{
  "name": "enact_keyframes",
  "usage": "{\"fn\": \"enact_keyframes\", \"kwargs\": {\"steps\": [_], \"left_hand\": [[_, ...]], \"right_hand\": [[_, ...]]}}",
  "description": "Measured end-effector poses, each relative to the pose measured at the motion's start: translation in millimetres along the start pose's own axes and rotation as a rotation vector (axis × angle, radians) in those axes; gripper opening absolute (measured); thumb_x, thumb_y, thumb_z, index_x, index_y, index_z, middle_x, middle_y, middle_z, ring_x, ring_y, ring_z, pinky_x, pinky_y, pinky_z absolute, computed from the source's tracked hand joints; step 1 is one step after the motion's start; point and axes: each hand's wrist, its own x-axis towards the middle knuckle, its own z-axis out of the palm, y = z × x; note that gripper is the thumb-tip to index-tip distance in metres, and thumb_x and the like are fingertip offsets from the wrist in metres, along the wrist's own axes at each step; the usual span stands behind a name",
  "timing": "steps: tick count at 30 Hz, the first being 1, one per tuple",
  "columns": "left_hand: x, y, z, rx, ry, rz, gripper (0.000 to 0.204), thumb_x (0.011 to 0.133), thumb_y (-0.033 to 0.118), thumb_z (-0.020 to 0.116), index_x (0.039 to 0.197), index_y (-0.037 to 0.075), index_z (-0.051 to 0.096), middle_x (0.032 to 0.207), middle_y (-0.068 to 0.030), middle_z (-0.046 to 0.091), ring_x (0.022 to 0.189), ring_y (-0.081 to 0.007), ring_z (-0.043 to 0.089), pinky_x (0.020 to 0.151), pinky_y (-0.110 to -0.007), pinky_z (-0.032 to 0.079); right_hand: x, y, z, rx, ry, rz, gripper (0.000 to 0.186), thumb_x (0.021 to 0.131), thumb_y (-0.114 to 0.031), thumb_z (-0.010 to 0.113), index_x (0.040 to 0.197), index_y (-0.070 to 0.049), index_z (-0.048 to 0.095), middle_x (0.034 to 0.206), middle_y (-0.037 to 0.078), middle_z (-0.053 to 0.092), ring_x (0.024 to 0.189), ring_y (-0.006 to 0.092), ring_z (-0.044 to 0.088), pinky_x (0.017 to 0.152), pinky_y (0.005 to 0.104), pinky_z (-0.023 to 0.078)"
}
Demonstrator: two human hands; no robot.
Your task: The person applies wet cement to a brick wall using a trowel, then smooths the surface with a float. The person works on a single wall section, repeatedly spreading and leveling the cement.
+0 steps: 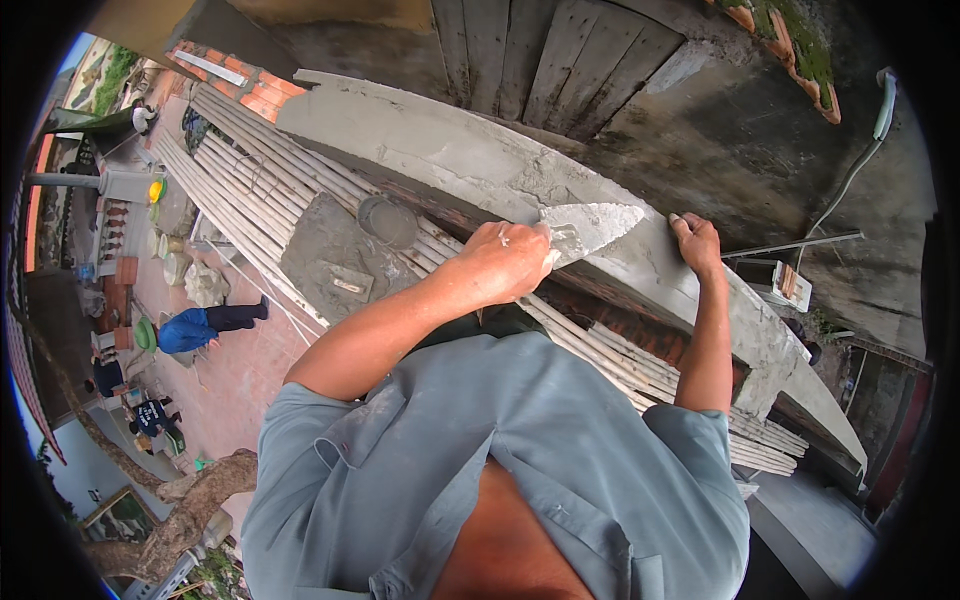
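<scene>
A grey-blue shirt lies closest. Beyond it, the left hand clasps a mortar-smeared trowel, its pointed blade over a grey plastered ledge. The right hand rests at the ledge's far edge, fingers bent; whether it grips, I cannot tell. The trowel looks light and stiff, perhaps slick where wet, so best held by its handle; the ledge seems heavy and fixed.

The left hand is closed near the middle of the frame, with left elbow bent; the right hand, right of centre, has its fingers curled.
</scene>
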Motion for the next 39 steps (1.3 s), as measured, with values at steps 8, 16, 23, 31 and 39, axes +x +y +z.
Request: {"fn": "enact_keyframes", "kwargs": {"steps": [8, 16, 23, 31, 39], "left_hand": [[8.5, -60.2, -16.1, 0.112, 0.042, -0.175, 0.037, 0.106, 0.029, 0.056, 0.110, -0.006, 0.066, 0.099, -0.0292, 0.074, 0.098, -0.0467, 0.073, 0.087, -0.056, 0.055], [-79.1, -225.8, -95.0, 0.158, 0.379, -0.702, 0.050, 0.110, 0.039, 0.050, 0.118, -0.005, 0.072, 0.116, -0.0283, 0.074, 0.113, -0.0472, 0.070, 0.099, -0.056, 0.054], [-257.7, -308.1, -42.1, -0.571, 0.866, -0.973, 0.048, 0.106, 0.042, 0.058, 0.113, -0.004, 0.069, 0.081, -0.0123, 0.067, 0.062, -0.0223, 0.063, 0.059, -0.040, 0.053], [-342.3, -368.6, 164.6, -1.078, 0.984, -1.367, 0.035, 0.098, 0.026, 0.074, 0.113, -0.004, 0.068, 0.078, -0.0078, 0.064, 0.061, -0.0189, 0.060, 0.055, -0.037, 0.051], [-327.5, -419.7, 289.1, -1.556, 0.934, -1.381, 0.018, 0.093, 0.011, 0.072, 0.103, -0.004, 0.066, 0.074, -0.0106, 0.062, 0.058, -0.0231, 0.060, 0.050, -0.041, 0.049]], "right_hand": [[7.9, 15.9, 5.0, -0.057, -0.022, 0.010, 0.045, 0.098, -0.042, 0.067, 0.107, 0.001, 0.075, 0.103, 0.026, 0.076, 0.097, 0.0429, 0.073, 0.090, 0.0456, 0.054], [19.8, 40.5, 17.2, 0.224, -0.040, -0.072, 0.040, 0.104, -0.031, 0.067, 0.081, 0.000, 0.060, 0.072, -0.006, 0.048, 0.071, 0.0095, 0.041, 0.064, 0.0302, 0.038], [32.7, 59.1, 20.2, 0.282, -0.063, -0.143, 0.037, 0.107, -0.024, 0.065, 0.076, -0.007, 0.056, 0.074, -0.010, 0.043, 0.072, 0.0055, 0.035, 0.063, 0.0271, 0.030], [40.2, 57.8, 18.3, 0.334, -0.074, -0.051, 0.039, 0.109, -0.030, 0.060, 0.097, 0.005, 0.072, 0.089, -0.004, 0.064, 0.083, 0.0091, 0.051, 0.078, 0.0289, 0.044], [45.4, 50.0, 11.2, 0.127, 0.006, 0.121, 0.053, 0.108, -0.038, 0.059, 0.119, 0.012, 0.073, 0.110, 0.006, 0.074, 0.100, 0.0166, 0.062, 0.093, 0.0342, 0.049]]}}
